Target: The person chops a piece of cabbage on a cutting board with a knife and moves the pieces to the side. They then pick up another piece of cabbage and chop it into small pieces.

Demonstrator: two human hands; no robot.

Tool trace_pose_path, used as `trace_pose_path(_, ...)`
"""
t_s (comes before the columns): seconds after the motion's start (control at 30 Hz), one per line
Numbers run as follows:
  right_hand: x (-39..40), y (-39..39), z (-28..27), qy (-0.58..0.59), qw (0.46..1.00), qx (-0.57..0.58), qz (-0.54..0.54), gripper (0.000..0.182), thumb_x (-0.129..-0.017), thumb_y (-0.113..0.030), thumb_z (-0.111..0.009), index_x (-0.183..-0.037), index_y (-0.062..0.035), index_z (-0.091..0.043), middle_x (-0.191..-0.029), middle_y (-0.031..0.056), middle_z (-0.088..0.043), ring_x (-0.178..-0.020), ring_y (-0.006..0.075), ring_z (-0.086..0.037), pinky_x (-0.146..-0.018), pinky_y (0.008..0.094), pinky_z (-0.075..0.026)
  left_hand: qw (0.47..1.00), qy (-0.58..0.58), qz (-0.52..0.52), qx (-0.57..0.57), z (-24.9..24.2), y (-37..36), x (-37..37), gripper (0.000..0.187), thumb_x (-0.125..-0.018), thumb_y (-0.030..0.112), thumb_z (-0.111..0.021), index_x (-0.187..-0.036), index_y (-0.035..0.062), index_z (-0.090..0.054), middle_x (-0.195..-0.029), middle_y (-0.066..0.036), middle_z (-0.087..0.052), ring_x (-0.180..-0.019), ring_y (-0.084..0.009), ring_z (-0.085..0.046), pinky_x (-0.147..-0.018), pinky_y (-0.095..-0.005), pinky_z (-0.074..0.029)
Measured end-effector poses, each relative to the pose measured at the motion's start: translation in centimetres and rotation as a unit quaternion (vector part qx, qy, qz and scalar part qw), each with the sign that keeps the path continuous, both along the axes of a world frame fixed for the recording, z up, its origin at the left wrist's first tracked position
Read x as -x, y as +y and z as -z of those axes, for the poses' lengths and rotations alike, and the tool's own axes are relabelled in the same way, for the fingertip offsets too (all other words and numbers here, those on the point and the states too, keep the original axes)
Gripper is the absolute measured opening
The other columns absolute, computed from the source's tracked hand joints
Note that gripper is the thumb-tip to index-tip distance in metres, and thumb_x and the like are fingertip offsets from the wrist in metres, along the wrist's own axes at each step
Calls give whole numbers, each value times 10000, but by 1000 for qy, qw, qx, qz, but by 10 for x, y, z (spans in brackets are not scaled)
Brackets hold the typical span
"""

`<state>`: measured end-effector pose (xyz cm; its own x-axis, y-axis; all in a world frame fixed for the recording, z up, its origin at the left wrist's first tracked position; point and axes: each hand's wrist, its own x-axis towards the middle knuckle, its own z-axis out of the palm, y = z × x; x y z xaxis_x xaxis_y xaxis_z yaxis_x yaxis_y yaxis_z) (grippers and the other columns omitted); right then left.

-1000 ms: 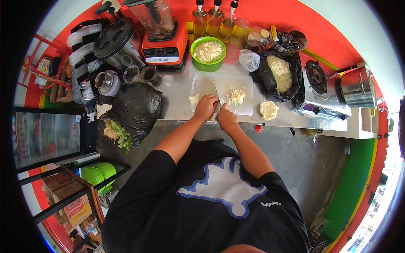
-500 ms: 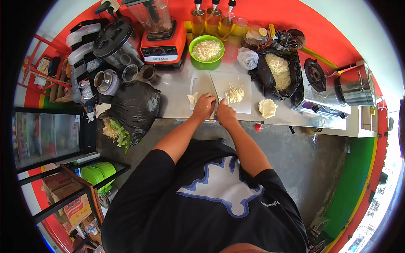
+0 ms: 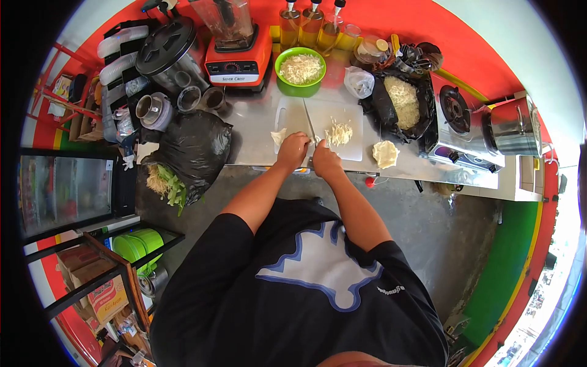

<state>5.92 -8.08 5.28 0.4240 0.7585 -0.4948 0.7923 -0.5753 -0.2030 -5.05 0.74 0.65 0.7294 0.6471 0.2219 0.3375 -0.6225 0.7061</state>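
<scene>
On the white cutting board (image 3: 291,114), my right hand (image 3: 326,159) grips a long knife (image 3: 310,119), its blade pointing away from me. Close beside the blade, my left hand (image 3: 295,148) has its fingers curled down on pale, dough-like food, mostly hidden under them. A pale flap (image 3: 278,136) of similar food sticks out to the left of that hand. Thin pale strips (image 3: 339,133) lie in a loose pile right of the knife. Off the board's right side, a round, pale, flat piece (image 3: 385,154) rests on the steel counter.
A green bowl (image 3: 300,66) of pale shreds stands behind the board, near a red blender (image 3: 238,64). Right are a black bag of shreds (image 3: 402,103) and a gas stove (image 3: 455,131). A black plastic bag (image 3: 194,150) bulges at the counter's left end.
Both hands stay close together at the knife with only slight movement. The whole view has shifted a little; the strips and bowl keep their places on the counter.
</scene>
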Motion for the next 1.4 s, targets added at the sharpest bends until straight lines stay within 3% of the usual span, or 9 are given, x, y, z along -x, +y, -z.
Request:
trace_pose_path(0.07,5,-4,-2,33,999,8,32,280,-966,-125,-523,-1179,3,-395,-1121,282,-690,-1081,438,-676,-908,507,-550,1000,-20,-11,-4,-2,1,-3,97,-835,36,-609,-819,6,-700,-883,-164,-664,-891,-385,-639,-799,-484,-516)
trace_pose_path(0.33,3,8,2,26,999,-4,36,297,-956,-119,-543,-1185,-3,-393,-1129,278,-690,-1072,422,-686,-906,500,-553,997,68,-41,-14,8,11,-13,64,-769,44,-653,-773,35,-717,-861,-183,-684,-828,-390,-656,-741,-479,-525)
trace_pose_path(0.63,9,3,3,29,999,5,36,297,-959,-126,-530,-1195,-2,-398,-1124,271,-696,-1064,415,-691,-907,498,-549,998,42,-50,-9,6,13,-18,63,-724,23,-637,-701,27,-695,-755,-204,-671,-755,-402,-659,-683,-484,-522)
trace_pose_path(1.07,14,8,2,1,1000,4,27,296,-959,-118,-533,-1197,2,-404,-1101,270,-704,-1032,406,-706,-879,481,-565,996,57,-61,6,3,12,-21,101,-747,21,-603,-716,28,-699,-779,-211,-677,-765,-409,-663,-688,-484,-520)
trace_pose_path(1.4,21,-3,1,-3,1000,18,24,284,-966,-127,-526,-1191,2,-410,-1097,263,-707,-1039,402,-705,-860,472,-574,992,71,-88,59,-7,8,-16,66,-781,74,-648,-759,50,-705,-843,-177,-684,-845,-379,-654,-725,-472,-524)
